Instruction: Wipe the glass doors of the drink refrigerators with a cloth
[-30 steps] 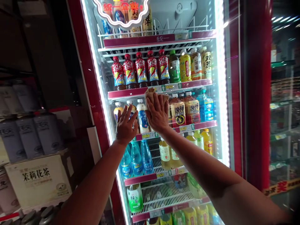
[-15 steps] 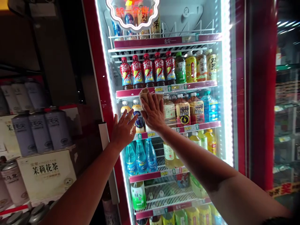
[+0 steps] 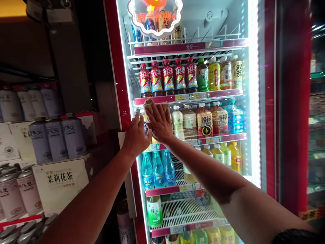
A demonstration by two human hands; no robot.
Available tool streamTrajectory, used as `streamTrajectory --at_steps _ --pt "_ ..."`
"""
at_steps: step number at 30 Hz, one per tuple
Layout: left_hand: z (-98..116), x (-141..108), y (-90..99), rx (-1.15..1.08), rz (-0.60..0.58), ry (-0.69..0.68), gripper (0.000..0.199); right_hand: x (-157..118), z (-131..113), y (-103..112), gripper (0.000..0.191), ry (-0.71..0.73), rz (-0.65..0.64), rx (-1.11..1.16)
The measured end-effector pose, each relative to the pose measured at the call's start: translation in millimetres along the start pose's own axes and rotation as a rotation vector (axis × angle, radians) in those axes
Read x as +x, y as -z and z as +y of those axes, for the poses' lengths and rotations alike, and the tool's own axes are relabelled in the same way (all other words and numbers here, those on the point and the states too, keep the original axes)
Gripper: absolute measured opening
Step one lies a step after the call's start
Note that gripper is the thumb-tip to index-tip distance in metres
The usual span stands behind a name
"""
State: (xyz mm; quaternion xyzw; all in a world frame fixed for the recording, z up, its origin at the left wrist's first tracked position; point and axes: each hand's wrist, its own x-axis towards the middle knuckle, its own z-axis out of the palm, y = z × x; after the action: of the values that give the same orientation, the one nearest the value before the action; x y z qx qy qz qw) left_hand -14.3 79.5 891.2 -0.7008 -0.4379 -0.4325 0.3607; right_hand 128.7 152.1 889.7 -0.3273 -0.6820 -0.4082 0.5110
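My right hand presses a brown cloth flat against the glass door of a lit drinks fridge, near the door's left side at the level of the second shelf. My left hand lies flat, fingers together, on the door's left edge beside the red frame, touching the right hand. Behind the glass stand rows of bottles: red-capped ones on the upper shelf, blue ones below my hands.
To the left, shelves hold grey-lavender cans and a white carton with Chinese writing. A second red fridge frame stands on the right. Several wire shelves low in the fridge are partly bare.
Both hands have slid left across the glass with the cloth, from the door's middle toward its left edge. The left hand's fingers closed together. My view also turned left.
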Motion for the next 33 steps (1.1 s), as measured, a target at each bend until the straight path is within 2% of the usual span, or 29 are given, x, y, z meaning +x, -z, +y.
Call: streamTrajectory --at_steps 3,6,9,12,15,19,21,24,27,33 --pt "-10 15 25.5 0.085 -0.026 -0.043 0.060 -3 -4 3 0.060 0.110 -0.059 0.008" --pt "-36 26 44.4 0.129 0.006 -0.011 0.058 -2 -1 7 0.059 0.159 -0.082 0.020" --pt "-64 29 50.5 0.079 -0.038 0.025 0.065 7 -10 4 0.057 0.090 -0.060 0.039" --pt "-79 25 46.6 0.064 -0.079 0.031 0.070 15 -28 -1 0.059 0.010 -0.038 0.060" --pt "-83 18 39.4 0.064 -0.053 0.024 0.077 14 -41 -3 0.059 0.078 -0.067 0.088" --pt "-89 12 29.7 0.007 -0.016 -0.010 0.089 12 -40 0 0.057 0.219 -0.100 0.110" --pt "-93 10 24.8 -0.041 0.000 -0.052 0.093 17 -40 0 0.056 0.196 -0.090 0.115" --pt "-96 9 19.6 -0.072 0.040 -0.104 0.095 28 -49 -5 0.056 0.086 -0.053 0.133" --pt "-95 8 19.6 -0.052 0.088 -0.135 0.094 29 -62 -11 0.056 0.063 -0.046 0.163" --pt "-80 3 31.7 0.024 0.148 -0.127 0.082 12 -59 -7 0.050 0.280 -0.155 0.195"
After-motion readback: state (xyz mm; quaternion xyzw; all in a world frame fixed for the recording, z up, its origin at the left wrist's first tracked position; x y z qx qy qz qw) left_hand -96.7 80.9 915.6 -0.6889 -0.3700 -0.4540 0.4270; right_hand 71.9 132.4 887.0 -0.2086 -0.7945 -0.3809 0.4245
